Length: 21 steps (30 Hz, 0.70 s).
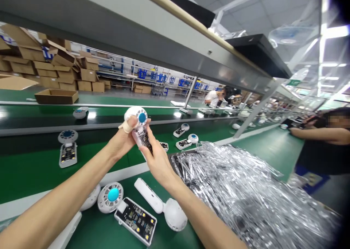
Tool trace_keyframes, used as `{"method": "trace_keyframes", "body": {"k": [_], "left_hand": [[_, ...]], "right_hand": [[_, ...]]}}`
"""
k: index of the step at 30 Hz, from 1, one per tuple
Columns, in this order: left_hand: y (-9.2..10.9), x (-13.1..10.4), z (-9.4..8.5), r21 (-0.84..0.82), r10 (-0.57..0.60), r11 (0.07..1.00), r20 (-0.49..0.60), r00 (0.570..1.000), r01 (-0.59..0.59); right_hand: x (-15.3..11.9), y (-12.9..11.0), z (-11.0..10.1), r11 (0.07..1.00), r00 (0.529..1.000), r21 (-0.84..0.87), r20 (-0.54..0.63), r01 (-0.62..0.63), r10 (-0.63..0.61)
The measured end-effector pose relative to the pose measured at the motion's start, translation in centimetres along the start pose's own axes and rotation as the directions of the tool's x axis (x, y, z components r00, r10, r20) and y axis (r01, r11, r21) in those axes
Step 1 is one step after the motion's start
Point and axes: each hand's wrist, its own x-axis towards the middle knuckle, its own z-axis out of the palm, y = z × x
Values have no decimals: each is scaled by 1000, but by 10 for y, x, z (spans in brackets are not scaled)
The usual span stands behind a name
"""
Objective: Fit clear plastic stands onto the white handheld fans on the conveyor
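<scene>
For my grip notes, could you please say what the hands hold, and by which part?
A white fan-like device: left hand at its round head, right hand on its handle.

Overhead: pale panelled ceiling (268, 15), bright fluorescent strip lights (335, 32) at right | Across top: long grey metal shelf beam (153, 37), slanting down rightward | Back left: stacked cardboard boxes (88, 75), some open | Beyond: grey floor (120, 93), metal racks (132, 77), blue bins (162, 77)
</scene>
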Motion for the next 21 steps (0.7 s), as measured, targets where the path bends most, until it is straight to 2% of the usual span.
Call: {"method": "trace_keyframes", "body": {"k": [2, 4, 6, 8, 10, 13, 16, 19, 21], "left_hand": [[-7, -3, -4, 225, -94, 970, 2, 996, 91], [-13, -7, -5, 375, -131, 916, -52, 990, 141], [-17, -12, -1, 399, -67, 910, -128, 990, 113], [-19, -17, 8, 378, 19, 924, -185, 983, 53], [-20, -20, 16, 368, 61, 930, -207, 977, 20], [-28, -16, 17, 368, 79, 930, -243, 967, 17], [-41, 0, -7, 367, -27, 920, -293, 956, 139], [-46, 22, -55, 457, -164, 825, -371, 914, 333], [-40, 33, -90, 557, -143, 729, -445, 884, 399]], "right_hand": [[0, 3, -3, 998, 1000, -60, -8, 5, -6], [0, 6, -2, 998, 1000, -56, -22, -21, 20], [4, 11, 0, 993, 987, 34, -110, -116, 119], [11, 15, 3, 967, 940, 73, -227, -243, 253], [20, 19, 6, 947, 913, -26, -277, -319, 300], [29, 24, 10, 927, 939, -216, -230, -307, 257], [29, 30, 5, 899, 956, -326, -102, -294, 276], [16, 43, -15, 810, 937, -501, -6, -304, 348], [2, 57, -30, 711, 901, -619, 12, -333, 433]]}}
